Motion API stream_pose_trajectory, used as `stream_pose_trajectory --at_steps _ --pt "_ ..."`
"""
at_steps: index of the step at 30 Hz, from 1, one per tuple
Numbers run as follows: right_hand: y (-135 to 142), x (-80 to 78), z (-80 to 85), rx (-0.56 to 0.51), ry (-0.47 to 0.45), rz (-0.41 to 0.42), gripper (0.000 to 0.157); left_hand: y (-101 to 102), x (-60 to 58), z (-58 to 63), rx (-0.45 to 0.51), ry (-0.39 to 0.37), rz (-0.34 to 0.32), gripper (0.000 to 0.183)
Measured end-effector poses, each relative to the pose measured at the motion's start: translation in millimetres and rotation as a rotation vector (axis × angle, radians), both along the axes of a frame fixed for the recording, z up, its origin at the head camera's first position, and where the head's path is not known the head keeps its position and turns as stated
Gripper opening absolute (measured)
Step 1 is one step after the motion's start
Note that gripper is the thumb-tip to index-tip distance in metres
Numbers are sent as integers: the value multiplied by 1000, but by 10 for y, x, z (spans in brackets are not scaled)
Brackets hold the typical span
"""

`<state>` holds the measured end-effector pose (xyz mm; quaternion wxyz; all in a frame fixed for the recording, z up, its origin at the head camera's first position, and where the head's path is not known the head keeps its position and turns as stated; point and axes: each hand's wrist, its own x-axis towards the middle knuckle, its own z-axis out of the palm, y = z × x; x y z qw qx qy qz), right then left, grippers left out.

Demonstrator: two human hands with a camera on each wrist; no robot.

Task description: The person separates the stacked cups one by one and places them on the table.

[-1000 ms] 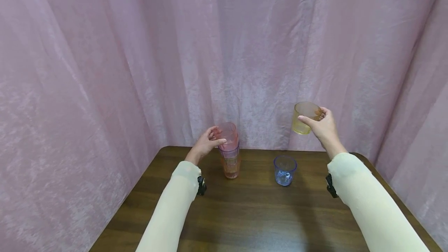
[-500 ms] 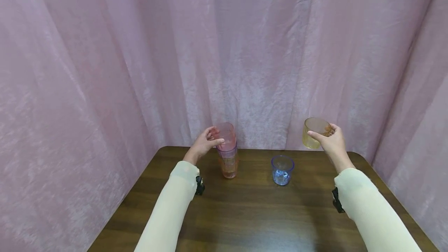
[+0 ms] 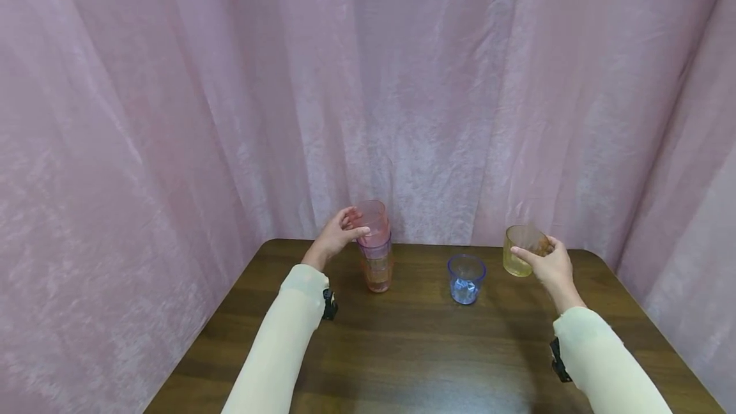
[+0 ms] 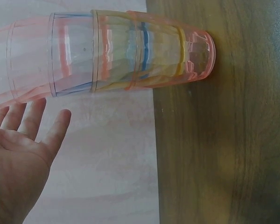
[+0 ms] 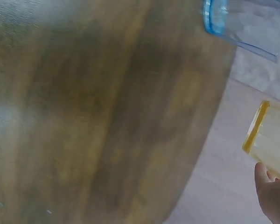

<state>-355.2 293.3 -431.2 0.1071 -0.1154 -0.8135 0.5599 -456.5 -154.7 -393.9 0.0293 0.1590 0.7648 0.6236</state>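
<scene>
In the head view, a tall stack of nested clear plastic cups (image 3: pixel 377 267) stands upright on the table, pink at the top and orange at the bottom. My left hand (image 3: pixel 336 235) is beside the pink top cup (image 3: pixel 374 219), fingers spread and fairly straight. The left wrist view has its fingertips (image 4: pixel 37 109) at the stack's side, not wrapped round it. On the right, my right hand (image 3: pixel 554 270) grips a yellow clear cup (image 3: pixel 517 264), upright with its mouth up, fingers and thumb at its side. Its base appears above the table in the right wrist view.
A blue clear cup (image 3: pixel 466 280) stands upright on the table between the stack and my right hand. The brown wooden table (image 3: pixel 414 350) ends close behind the cups. A pink curtain (image 3: pixel 431 114) hangs behind that far edge and along both sides.
My right hand has lowered the yellow cup and carried it rightward, from high over the far edge to near the table. The left hand, the stack and the blue cup stay put.
</scene>
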Motion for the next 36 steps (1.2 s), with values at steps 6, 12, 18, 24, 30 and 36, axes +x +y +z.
stream_pose_trajectory --at_steps 6,12,18,24,30,36 --pt "19 53 -240 3 -38 -12 116 35 0 8 12 -4 -9 75" --pt "23 82 -426 -17 -44 -26 113 57 10 3 14 -14 -21 74" --pt "15 118 -527 -9 -53 -6 115 35 62 81 12 -39 -51 79" --pt "-5 177 -676 -13 -77 44 122 11 17 -12 15 -24 -10 75" --pt "16 213 -775 39 -93 66 116 15 12 -16 22 -22 -16 73" --pt "22 175 -757 68 -99 82 112 -7 6 -15 12 -26 5 74"
